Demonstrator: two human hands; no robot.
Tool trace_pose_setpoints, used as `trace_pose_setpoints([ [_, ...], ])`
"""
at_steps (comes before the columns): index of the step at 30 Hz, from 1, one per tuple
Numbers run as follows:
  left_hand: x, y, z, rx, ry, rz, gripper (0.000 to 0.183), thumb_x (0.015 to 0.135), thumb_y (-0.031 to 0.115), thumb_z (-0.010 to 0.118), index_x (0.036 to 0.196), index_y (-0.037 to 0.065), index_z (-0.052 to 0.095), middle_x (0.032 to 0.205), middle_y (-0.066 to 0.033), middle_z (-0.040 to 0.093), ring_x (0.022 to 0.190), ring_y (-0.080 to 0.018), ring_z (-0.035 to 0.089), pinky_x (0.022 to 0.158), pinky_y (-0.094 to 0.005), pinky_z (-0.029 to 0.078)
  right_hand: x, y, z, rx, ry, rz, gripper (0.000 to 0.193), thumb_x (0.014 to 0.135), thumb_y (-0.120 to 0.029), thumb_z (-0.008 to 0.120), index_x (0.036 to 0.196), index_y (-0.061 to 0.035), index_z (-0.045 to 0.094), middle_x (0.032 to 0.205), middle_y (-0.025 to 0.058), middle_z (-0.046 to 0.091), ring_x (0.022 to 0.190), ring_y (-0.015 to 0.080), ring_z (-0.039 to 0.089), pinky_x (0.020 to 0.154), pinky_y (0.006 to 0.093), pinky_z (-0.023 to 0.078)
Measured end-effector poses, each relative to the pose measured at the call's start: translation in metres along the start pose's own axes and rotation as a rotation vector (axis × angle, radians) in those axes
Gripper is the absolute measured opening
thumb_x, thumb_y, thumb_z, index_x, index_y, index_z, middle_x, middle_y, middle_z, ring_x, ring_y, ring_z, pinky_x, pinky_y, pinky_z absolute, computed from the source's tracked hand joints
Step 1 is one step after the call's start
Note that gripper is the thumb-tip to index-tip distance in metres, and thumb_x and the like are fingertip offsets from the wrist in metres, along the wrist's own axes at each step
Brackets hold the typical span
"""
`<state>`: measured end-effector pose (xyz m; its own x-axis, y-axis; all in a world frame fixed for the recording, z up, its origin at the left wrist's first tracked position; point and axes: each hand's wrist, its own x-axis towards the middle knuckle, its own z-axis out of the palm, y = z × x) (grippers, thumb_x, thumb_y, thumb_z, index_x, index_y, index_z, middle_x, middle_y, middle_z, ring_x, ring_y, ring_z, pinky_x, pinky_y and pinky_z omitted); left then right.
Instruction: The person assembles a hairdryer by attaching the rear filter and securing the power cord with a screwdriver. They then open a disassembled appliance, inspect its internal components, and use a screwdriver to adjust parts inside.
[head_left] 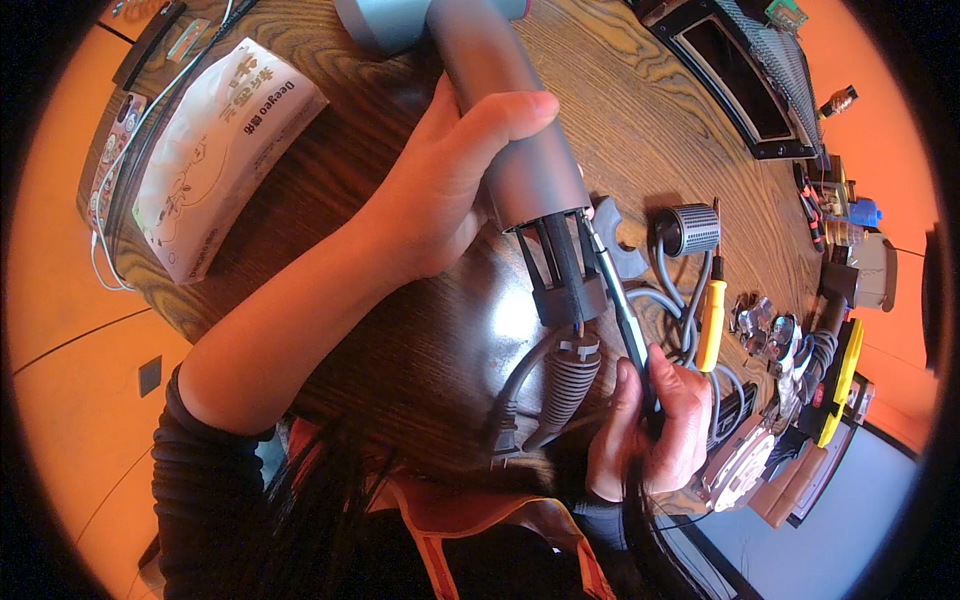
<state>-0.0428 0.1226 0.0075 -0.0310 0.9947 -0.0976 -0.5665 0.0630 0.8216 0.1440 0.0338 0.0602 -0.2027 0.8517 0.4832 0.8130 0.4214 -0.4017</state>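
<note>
My left hand (450, 170) is wrapped round the grey handle of a hair dryer (500, 80), whose blue-grey head lies at the top edge of the view. From the handle's open lower end sticks a black slotted inner frame (565, 265). Below it hang a ribbed cable sleeve (572, 385) and the cord. In my right hand (660, 425) is a slim metal screwdriver (622, 310), held tilted. Its tip meets the right side of the handle's lower rim; the exact contact point is too small to make out.
Right of the screwdriver lie a curved grey piece (618, 240), a perforated filter cylinder (688, 230), looped grey cord and a yellow-handled screwdriver (712, 320). A white tissue pack (225, 160) lies left. A dark-framed box (740, 80) stands far right, with clutter along the right edge.
</note>
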Motion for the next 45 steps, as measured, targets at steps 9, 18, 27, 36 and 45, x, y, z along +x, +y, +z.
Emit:
trace_pose_setpoints([
  [9,-0.001,-0.001,-0.004,-0.011,-0.025,-0.089,0.042,0.082,0.04,0.054,0.096,0.002,0.05,0.078,-0.0132,0.058,0.07,-0.026,0.062,0.067,-0.0383,0.053,-0.001,0.001,0.003,0.002,0.021,0.036,0.035,0.066,-0.001,0.076,0.099,-0.0015,0.063,0.077,0.0119,0.059,0.065,0.02,0.058,0.06,0.0281,0.049],
  [18,-0.003,0.002,-0.002,-0.041,-0.014,-0.098,0.044,0.082,0.041,0.054,0.1,0.001,0.048,0.078,-0.0131,0.057,0.069,-0.026,0.062,0.067,-0.0386,0.053,-0.001,0.004,0.001,0.077,-0.002,-0.007,0.032,0.069,-0.006,0.076,0.099,-0.0008,0.064,0.073,0.0117,0.061,0.061,0.0205,0.058,0.057,0.0275,0.048],
  [27,0.0,-0.002,0.0,0.027,-0.003,0.016,0.052,0.082,0.039,0.054,0.116,0.004,0.038,0.078,-0.0135,0.057,0.067,-0.0266,0.061,0.066,-0.0395,0.053,-0.005,0.004,-0.003,0.112,-0.127,0.123,0.034,0.077,-0.015,0.07,0.105,0.0018,0.059,0.073,0.0089,0.061,0.062,0.0135,0.058,0.058,0.024,0.046],
  [36,-0.003,0.002,-0.002,0.002,-0.072,-0.028,0.063,0.084,0.035,0.053,0.132,0.01,0.021,0.078,-0.0139,0.057,0.067,-0.027,0.061,0.065,-0.0406,0.052,-0.003,0.01,-0.001,0.039,0.0,0.071,0.029,0.068,-0.009,0.077,0.091,-0.0017,0.061,0.074,0.013,0.064,0.063,0.0207,0.061,0.06,0.0275,0.049],
  [45,-0.003,0.0,-0.005,-0.009,-0.046,-0.009,0.043,0.082,0.04,0.053,0.099,0.0,0.05,0.078,-0.0137,0.058,0.067,-0.0272,0.062,0.065,-0.0378,0.052,-0.005,0.007,0.006,0.17,0.086,0.136,0.034,0.065,-0.009,0.08,0.092,-0.0015,0.062,0.07,0.012,0.062,0.059,0.02,0.059,0.056,0.027,0.048],
])
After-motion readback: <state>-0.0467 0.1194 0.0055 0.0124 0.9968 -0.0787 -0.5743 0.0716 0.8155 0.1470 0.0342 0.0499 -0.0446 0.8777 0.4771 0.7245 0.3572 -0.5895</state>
